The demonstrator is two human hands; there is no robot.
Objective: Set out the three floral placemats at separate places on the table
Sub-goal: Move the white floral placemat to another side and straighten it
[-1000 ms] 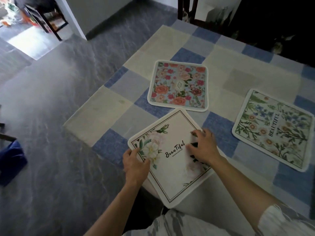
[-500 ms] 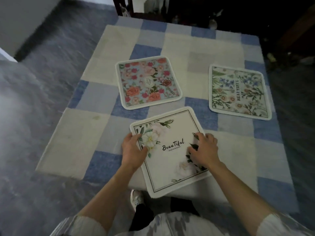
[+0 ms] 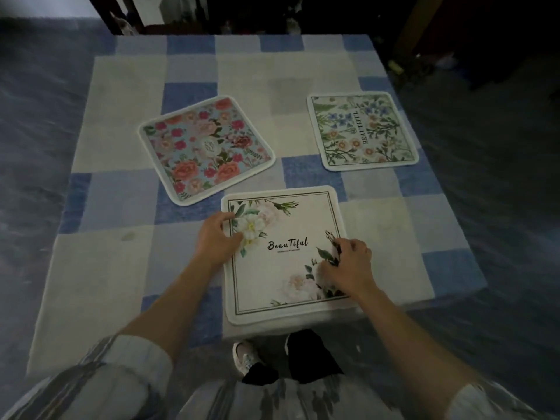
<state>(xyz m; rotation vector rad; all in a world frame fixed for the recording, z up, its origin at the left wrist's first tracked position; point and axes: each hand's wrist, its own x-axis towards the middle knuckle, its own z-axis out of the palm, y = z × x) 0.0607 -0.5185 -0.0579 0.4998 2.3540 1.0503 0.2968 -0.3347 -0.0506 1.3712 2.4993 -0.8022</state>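
Three floral placemats lie apart on the checked tablecloth (image 3: 394, 225). The white "Beautiful" placemat (image 3: 281, 268) sits at the near edge, its front border slightly over the table edge. My left hand (image 3: 216, 237) grips its left edge with the thumb on top. My right hand (image 3: 348, 265) presses bent fingertips onto its lower right flowers. The pink-and-red rose placemat (image 3: 206, 150) lies turned at an angle at the middle left. The green-and-blue botanical placemat (image 3: 362, 131) lies at the far right.
The table's front edge runs just in front of my legs and a shoe (image 3: 245, 356). Dark chairs (image 3: 127, 16) stand at the far side. Grey marbled floor (image 3: 39, 122) surrounds the table.
The white placemat has been turned from a diagonal to nearly square with the table's front edge, both hands staying on it. My view has swung right, centring the table.
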